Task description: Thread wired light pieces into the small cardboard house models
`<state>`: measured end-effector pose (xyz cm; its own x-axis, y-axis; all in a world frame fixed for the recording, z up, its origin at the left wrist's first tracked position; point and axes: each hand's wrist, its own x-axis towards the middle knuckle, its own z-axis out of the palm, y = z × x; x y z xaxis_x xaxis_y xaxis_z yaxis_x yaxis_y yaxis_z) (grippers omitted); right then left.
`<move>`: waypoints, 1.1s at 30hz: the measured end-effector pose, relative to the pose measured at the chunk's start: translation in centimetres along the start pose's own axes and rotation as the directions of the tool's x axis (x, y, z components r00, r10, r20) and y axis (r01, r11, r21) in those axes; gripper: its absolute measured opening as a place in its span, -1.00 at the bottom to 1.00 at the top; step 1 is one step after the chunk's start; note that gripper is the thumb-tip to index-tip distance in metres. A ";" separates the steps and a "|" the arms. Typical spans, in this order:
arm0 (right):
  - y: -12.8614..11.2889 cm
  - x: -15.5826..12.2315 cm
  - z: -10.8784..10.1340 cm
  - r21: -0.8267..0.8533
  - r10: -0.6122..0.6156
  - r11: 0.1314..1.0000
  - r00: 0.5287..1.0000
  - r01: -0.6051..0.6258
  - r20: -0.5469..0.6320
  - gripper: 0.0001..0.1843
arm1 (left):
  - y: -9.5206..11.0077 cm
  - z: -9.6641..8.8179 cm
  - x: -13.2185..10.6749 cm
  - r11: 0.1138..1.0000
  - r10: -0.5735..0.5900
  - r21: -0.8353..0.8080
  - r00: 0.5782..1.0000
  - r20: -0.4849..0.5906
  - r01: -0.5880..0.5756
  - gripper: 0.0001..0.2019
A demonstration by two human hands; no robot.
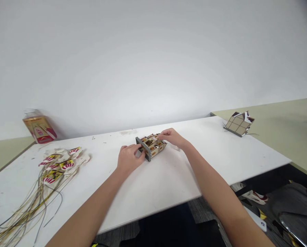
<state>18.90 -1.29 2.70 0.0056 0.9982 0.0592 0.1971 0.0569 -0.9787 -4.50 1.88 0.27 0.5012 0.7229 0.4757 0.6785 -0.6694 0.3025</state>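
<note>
A small model house (157, 148) with tan walls and brown-framed windows lies on its side in the middle of the white table, its flat grey base (143, 149) turned to the left. My left hand (130, 157) grips that base, the fingers and thumb at its left face. At the far end of the house, my right hand (172, 136) has thumb and forefinger pinched together against its upper edge. Whatever sits between those fingertips is too small to make out. A whitish scrap (177, 148) lies just under my right wrist.
On the left lie several red-white-and-yellow pieces (53, 166) with long thin wires (27, 214) trailing toward me. A bottle (39, 126) with a red and tan label stands behind them. Another model house (239, 123) rests at the table's right end. A dark chair (294, 209) is at lower right.
</note>
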 end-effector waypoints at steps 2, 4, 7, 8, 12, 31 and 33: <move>0.4 0.1 0.7 0.019 -0.036 0.999 0.999 0.035 0.031 -0.66 | 0.1 0.0 0.1 1.000 0.016 0.001 0.998 0.060 -0.016 -0.81; 0.6 0.1 1.2 0.000 -0.077 0.997 0.997 0.077 0.030 -0.66 | 0.0 0.2 0.2 0.999 0.048 -0.016 0.994 0.100 -0.046 -0.76; 0.6 0.0 1.7 -0.114 -0.124 0.986 0.992 0.123 0.000 -0.68 | -0.1 0.6 0.2 0.995 0.091 -0.048 0.989 0.119 -0.086 -0.70; 0.6 -0.1 1.8 -0.158 -0.138 0.978 0.990 0.135 -0.010 -0.68 | -0.2 0.7 0.3 0.994 0.100 -0.057 0.988 0.120 -0.094 -0.69; 0.4 -0.2 1.6 -0.241 -0.171 0.958 0.985 0.157 -0.036 -0.71 | -0.3 0.6 0.3 0.991 0.119 -0.080 0.987 0.110 -0.111 -0.67; 1.8 -1.6 -7.3 -0.607 0.323 0.726 0.940 -0.322 -0.113 -0.56 | 0.3 -0.7 0.2 0.978 0.034 -0.201 0.996 -0.079 -0.050 -0.58; 1.7 -1.6 -6.9 -0.596 0.313 0.737 0.942 -0.319 -0.117 -0.64 | 0.2 -0.6 0.3 0.974 0.015 -0.222 0.995 -0.098 -0.037 -0.60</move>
<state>25.96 -2.88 2.33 0.1816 0.9566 -0.2280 0.7276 -0.2866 -0.6233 -4.60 1.86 0.98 0.4560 0.6924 0.5591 0.5235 -0.7167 0.4607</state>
